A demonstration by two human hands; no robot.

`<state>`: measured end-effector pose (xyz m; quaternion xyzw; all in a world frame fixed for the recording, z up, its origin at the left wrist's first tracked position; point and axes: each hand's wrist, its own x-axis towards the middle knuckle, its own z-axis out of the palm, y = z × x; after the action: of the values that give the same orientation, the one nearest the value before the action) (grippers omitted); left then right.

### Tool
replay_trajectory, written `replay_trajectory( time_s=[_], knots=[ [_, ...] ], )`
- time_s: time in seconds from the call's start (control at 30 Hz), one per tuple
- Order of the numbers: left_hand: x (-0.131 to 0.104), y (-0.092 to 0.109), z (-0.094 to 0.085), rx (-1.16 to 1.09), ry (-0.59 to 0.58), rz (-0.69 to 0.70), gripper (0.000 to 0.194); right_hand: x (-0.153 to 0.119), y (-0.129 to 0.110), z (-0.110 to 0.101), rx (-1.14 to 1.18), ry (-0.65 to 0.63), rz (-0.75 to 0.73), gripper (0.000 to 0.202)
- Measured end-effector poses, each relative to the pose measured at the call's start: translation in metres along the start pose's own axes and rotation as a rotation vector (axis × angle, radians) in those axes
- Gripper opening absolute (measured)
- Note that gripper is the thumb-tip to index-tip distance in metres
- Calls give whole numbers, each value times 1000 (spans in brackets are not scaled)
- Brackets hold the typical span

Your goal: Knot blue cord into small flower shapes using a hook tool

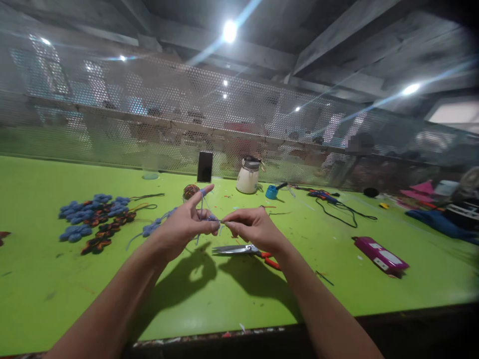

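Observation:
My left hand (187,219) pinches a small piece of blue crochet work (212,218), its index finger raised with blue yarn (202,202) running over it. Thumb and fingers of my right hand (254,227) close on a thin crochet hook (222,221), whose tip meets the blue work. More blue crochet (151,228) trails on the table to the left of my left hand. Beneath my right hand lies a pair of scissors (239,249) with red handles, blades pointing left. A ball of multicoloured yarn (190,191) sits just behind my left hand.
Blue crocheted flowers (77,212) and dark orange ones (107,232) lie at left on the green table (187,309). Behind stand a phone (204,167), a pale jar (247,175) and a blue pot (272,192). A glue gun (324,196) and purple box (380,256) lie right. A perforated screen (179,109) runs along the back.

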<state>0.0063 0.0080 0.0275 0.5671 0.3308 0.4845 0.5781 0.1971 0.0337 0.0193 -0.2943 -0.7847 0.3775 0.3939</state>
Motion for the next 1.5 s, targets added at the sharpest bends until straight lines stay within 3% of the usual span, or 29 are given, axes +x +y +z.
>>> replay_trajectory(
  time_s=[0.4,0.63,1.17,1.5],
  knots=[
    [-8,7,-2,-220,-209,-26,91,-8,-16,-8,-27,-16,-206,13],
    [-13,12,-3,-221,-314,-14,92,-11,-23,-14,-44,-54,-218,12],
    [-14,8,0,-328,-420,-77,91,-18,-35,-26,-212,-116,-370,13],
    [-11,6,-2,-342,-420,-169,89,-22,-39,-32,-258,-184,-363,15]
  ],
)
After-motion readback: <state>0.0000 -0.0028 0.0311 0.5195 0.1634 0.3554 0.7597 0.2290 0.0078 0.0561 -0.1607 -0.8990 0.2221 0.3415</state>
